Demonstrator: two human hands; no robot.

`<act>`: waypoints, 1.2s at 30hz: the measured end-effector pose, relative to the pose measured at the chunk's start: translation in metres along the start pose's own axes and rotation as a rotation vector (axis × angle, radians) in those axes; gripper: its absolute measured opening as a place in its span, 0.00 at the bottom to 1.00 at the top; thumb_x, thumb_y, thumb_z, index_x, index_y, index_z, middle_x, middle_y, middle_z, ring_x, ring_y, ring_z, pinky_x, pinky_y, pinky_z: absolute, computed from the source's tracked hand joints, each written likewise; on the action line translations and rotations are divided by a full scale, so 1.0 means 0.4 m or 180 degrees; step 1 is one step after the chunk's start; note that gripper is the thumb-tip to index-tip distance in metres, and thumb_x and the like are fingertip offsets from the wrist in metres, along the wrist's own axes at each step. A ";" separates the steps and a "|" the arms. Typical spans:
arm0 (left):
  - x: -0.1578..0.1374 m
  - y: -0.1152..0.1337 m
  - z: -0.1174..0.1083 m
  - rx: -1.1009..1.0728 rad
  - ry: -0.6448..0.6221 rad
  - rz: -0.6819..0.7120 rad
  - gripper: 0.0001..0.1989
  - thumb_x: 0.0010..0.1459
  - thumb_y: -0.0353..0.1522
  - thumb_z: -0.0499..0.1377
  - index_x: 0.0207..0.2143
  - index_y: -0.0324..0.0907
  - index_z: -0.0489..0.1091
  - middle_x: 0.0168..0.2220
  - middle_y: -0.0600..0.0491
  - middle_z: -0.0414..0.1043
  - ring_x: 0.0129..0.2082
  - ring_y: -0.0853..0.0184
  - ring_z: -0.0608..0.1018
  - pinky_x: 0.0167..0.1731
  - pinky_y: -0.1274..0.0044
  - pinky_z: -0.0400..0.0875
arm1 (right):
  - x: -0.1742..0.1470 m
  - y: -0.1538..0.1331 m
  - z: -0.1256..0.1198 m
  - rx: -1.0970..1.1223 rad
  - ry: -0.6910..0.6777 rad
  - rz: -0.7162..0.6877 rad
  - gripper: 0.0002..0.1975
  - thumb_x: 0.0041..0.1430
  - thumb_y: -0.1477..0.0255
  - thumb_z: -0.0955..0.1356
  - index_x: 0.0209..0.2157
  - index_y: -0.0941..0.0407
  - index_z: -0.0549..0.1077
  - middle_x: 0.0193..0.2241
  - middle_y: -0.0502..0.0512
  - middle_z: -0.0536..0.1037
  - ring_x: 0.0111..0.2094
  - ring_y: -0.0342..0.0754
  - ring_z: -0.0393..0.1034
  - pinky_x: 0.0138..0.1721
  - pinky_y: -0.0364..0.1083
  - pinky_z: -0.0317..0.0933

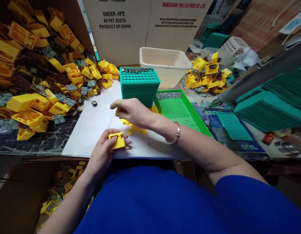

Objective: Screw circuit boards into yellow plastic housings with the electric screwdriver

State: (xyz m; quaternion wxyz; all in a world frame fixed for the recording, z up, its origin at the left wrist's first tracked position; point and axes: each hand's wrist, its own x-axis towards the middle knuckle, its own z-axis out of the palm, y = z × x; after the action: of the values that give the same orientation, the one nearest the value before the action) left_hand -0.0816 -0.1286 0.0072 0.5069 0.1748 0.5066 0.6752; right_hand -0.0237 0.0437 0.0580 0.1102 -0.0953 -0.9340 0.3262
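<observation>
My left hand (105, 144) grips a small yellow plastic casing (118, 141) low over the white sheet, its thumb pressed on the casing's face near a dark slot. Above and to the right, my right hand (132, 111) hovers with curled fingers brought together. A bit of yellow shows between those fingertips, too small to make out. Beneath the right hand lies a heap of tiny yellow parts (140, 130). Just behind it stands a stack of teal trays (140, 89), the top one holding a row of dark round pieces.
Yellow casings with circuit boards and wires (31, 113) are piled at the left. A green tray (181, 110) holds small metal pieces at the right. Behind are a whitish bin (165, 70), a carton (121, 42) and another casing pile (208, 76). More teal trays (269, 107) lie far right.
</observation>
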 end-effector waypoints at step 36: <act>0.021 -0.033 0.117 0.1507 -0.0769 0.0490 0.10 0.62 0.39 0.58 0.43 0.45 0.72 0.38 0.52 0.73 0.40 0.63 0.73 0.43 0.74 0.66 | -0.311 0.011 0.017 0.0896 0.1014 0.0668 0.09 0.55 0.73 0.71 0.39 0.57 0.72 0.22 0.45 0.73 0.24 0.39 0.70 0.29 0.40 0.65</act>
State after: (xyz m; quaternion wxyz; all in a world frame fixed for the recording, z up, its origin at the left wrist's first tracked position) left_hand -0.0435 -0.0979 0.0132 0.4559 0.4057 0.5714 0.5487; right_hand 0.0941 0.0119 0.0320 0.2338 -0.2258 -0.8351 0.4438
